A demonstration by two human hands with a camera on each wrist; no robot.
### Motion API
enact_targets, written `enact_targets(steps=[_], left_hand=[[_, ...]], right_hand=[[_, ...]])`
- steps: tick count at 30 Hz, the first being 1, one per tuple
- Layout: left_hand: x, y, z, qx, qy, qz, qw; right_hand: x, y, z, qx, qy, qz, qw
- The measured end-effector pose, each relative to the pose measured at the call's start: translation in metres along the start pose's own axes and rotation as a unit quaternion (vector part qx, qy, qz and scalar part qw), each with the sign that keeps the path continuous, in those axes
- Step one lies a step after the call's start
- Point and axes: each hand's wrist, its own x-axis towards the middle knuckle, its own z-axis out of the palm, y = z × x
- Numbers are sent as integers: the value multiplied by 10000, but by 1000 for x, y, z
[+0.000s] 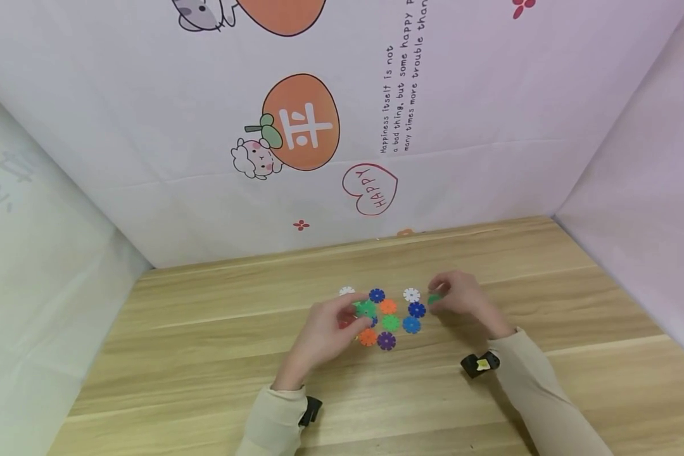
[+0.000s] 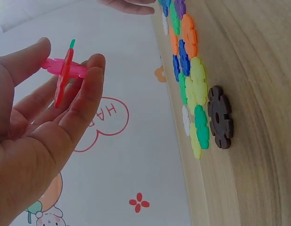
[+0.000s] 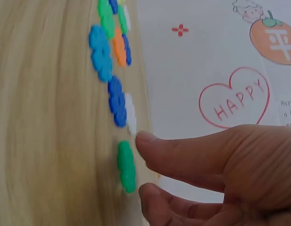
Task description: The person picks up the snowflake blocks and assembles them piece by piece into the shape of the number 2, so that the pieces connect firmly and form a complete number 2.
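My left hand (image 1: 327, 326) pinches a small cluster of notched plastic discs between thumb and fingers, held up above the table. In the left wrist view a pink disc (image 2: 52, 66) and a red disc (image 2: 63, 80) cross each other, with a bit of green at the top. On the far right of the loose discs, my right hand (image 1: 458, 293) hovers at a green disc (image 3: 126, 166) on the table. Thumb and fingers are apart there, their tips right beside the disc's edge.
Several flat discs lie grouped on the wooden table (image 1: 205, 354), among them a purple disc (image 1: 386, 341), a light blue disc (image 1: 411, 325), a white disc (image 1: 411, 295) and a brown disc (image 2: 220, 117). A printed white cloth (image 1: 462, 158) hangs behind the table.
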Motion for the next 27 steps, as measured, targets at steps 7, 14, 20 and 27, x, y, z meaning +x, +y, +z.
enact_targets(steps=[7, 14, 20, 27], left_hand=[[0, -1, 1, -4, -18, -80, 10000], [0, 0, 0, -10, -35, -93, 10000], [0, -2, 1, 45, -55, -83, 9999], [0, -1, 0, -23, -72, -132, 9999]], right_hand=[[1, 5, -2, -130, -169, 251, 9995], [3, 6, 0, -202, -157, 296, 9992], [3, 5, 3, -112, -250, 401, 9988], [2, -1, 6, 18, -144, 199, 9997]])
